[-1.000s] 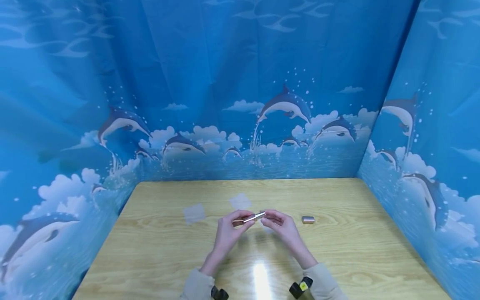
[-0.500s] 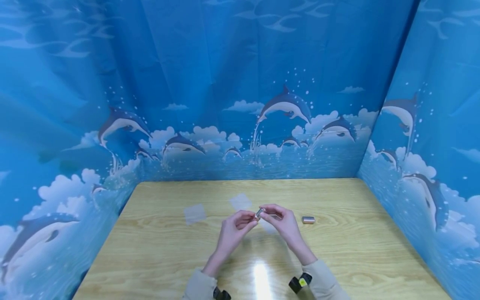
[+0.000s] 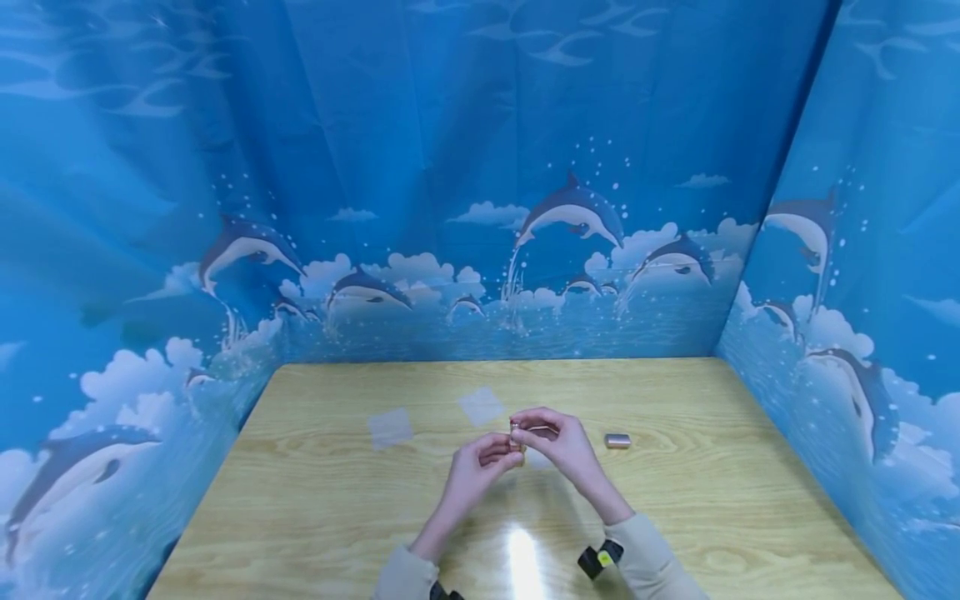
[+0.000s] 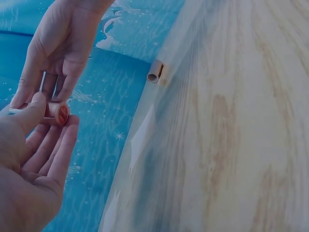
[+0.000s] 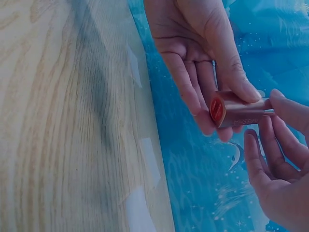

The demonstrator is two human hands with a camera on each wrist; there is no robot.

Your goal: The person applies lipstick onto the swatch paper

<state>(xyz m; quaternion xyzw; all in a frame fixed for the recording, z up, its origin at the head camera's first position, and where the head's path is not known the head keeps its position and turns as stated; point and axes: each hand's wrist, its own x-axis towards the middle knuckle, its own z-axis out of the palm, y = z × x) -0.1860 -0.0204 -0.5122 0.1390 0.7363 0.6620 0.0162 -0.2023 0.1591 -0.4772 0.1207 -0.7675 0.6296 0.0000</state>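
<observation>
Both hands hold one lipstick (image 3: 516,439) above the middle of the table. My left hand (image 3: 472,473) grips its brown-pink base between thumb and fingers. From the other end, my right hand (image 3: 558,442) pinches the slimmer metal part. In the right wrist view the base of the lipstick (image 5: 240,110) shows a red oval label on its end. A bit of red shows at the upper end in the head view; fingers hide much of the rest. The lipstick cap (image 3: 617,441) lies on its side to the right of the hands, its hollow end visible in the left wrist view.
Pale square patches (image 3: 389,427) are on the wooden table (image 3: 322,500), left of and behind the hands; another is partly hidden near the right hand. A blue dolphin-print curtain (image 3: 465,167) closes off the back and both sides.
The lipstick has turned from lying nearly level to standing upright in the head view. My left hand has shifted slightly right and down, and my right hand has come over the top end. The cap stays put.
</observation>
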